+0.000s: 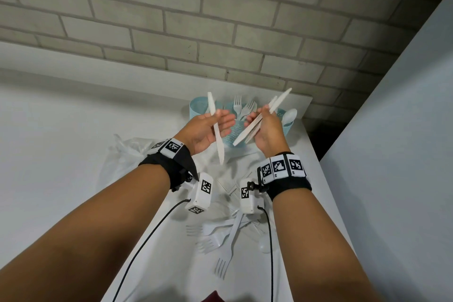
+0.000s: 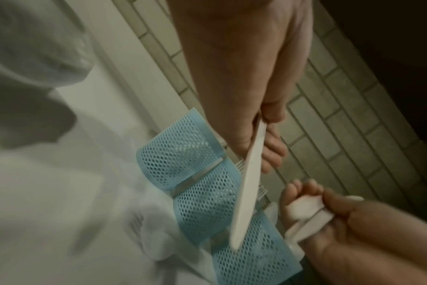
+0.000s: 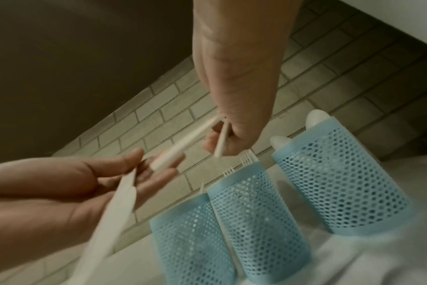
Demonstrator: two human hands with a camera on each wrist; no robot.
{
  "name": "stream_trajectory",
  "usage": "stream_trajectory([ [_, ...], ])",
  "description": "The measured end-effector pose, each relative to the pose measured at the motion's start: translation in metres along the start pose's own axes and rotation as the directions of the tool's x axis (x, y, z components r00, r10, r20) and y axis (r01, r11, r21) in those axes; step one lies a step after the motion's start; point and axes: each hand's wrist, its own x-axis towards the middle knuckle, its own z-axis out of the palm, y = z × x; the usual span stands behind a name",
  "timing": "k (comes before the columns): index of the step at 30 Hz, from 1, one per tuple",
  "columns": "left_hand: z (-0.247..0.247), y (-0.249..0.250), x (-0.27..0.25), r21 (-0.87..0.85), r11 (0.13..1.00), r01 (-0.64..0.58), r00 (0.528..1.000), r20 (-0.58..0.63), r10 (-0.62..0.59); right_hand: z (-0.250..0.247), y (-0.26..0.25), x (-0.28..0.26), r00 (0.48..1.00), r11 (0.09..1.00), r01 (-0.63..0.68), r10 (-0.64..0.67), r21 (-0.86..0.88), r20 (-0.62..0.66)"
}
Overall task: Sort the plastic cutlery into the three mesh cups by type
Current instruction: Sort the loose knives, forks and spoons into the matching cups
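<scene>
Pinching a knife (image 1: 216, 127), left hand (image 1: 207, 131) raised

Background's a grey brick wall (image 1: 220, 19) with pale mortar lines, running behind a white table (image 1: 61, 142). A crumpled clear plastic bag (image 1: 125, 152) sits on the table (pretty see-through, hard to make out its edges). A plain white panel (image 1: 404, 130) stands along the right.

Left cup (image 1: 199, 105) contents hidden; plastic bag (image 2: 37, 57) blurred.
</scene>
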Motion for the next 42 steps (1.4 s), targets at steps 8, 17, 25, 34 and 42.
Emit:
stream_trajectory([
  [8, -0.003, 0.005, 0.001, -0.214, 0.958, -0.189, 0.976, -0.148, 0.160, -0.011, 0.024, -0.014, 0.884, 0.838, -0.184, 0.370, -0.514, 0.286],
  [17, -0.027, 0.008, 0.000, -0.198, 0.968, -0.154, 0.961, -0.260, 0.099, -0.026, 0.013, -0.004, 0.941, 0.857, -0.183, 0.294, -0.481, 0.167],
  [25, -0.026, -0.012, -0.011, 0.106, 0.988, 0.115, 0.982, -0.162, -0.097, 0.007, -0.003, 0.005, 0.998, 0.988, 0.058, -0.053, -0.146, 0.035],
  [34, -0.024, -0.021, -0.016, 0.123, 0.981, 0.148, 0.969, -0.217, -0.119, 0.044, 0.026, -0.004, 0.955, 0.964, 0.008, 0.072, -0.266, 0.289],
  [42, -0.048, -0.028, -0.023, 0.282, 0.943, 0.180, 0.947, -0.308, -0.089, 0.084, -0.001, 0.024, 0.979, 0.970, 0.183, -0.164, -0.161, 0.121],
])
